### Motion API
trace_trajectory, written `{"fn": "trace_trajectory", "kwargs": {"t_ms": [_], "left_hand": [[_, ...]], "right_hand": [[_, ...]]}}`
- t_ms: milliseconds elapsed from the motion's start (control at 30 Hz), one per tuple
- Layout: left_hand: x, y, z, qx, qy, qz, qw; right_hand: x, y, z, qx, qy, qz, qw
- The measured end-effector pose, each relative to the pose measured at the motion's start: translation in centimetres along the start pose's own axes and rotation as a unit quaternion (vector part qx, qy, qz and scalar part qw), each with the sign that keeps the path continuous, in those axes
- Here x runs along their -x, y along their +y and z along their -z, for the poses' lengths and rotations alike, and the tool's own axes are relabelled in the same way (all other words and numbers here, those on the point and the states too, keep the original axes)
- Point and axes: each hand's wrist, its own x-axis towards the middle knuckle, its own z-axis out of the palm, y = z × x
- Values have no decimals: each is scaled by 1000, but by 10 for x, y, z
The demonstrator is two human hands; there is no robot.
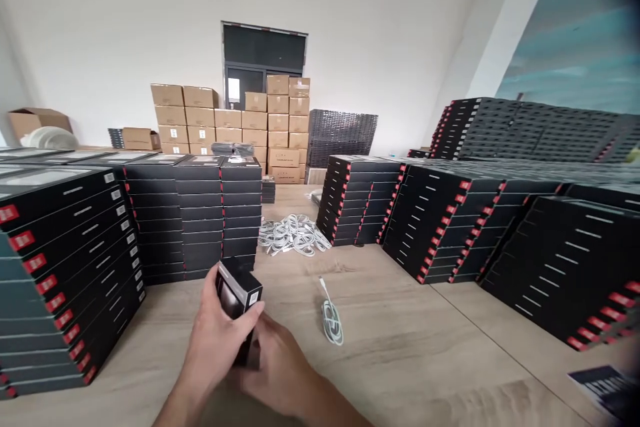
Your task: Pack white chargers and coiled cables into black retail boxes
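Observation:
A small black box [247, 281] with a white label on its end is tilted up between my two hands, just above the table [380, 347]. My left hand [213, 337] is closed round its left side, the thumb lying across the near face. Lower down on the right, my right hand [280, 357] grips the box with bent fingers, some of them hidden behind it. To the right of my hands a single coiled white cable [331, 321] lies on the wood. Further back there is a tangled heap of white cables [294, 235].
Tall stacks of flat black boxes with red corners stand on the left [93, 247] and on the right [440, 220]. A dark printed card [607, 383] lies at the lower right. Brown cartons [230, 127] are piled against the back wall.

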Motion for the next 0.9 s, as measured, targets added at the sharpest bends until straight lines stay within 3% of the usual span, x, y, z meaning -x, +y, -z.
{"fn": "trace_trajectory", "kwargs": {"t_ms": [67,167,300,467,667,800,900], "left_hand": [[0,2,5,-86,10,-71,994],[0,-2,11,-248,-27,-230,941],[2,-9,9,-352,-113,-339,865],[6,-10,4,-379,-150,-361,839],[7,-16,1,-369,-153,-338,852],[3,-23,-3,-409,-52,-332,849],[3,-27,-8,-430,29,-326,841]], "right_hand": [[0,-6,7,-71,-42,-2,997],[-2,-2,19,-186,3,-50,981],[-4,12,27,-153,40,-47,986],[-4,21,24,-69,41,-45,996],[-6,31,23,75,172,-51,981],[-4,28,27,168,213,38,962],[-5,26,28,240,181,66,951]]}}
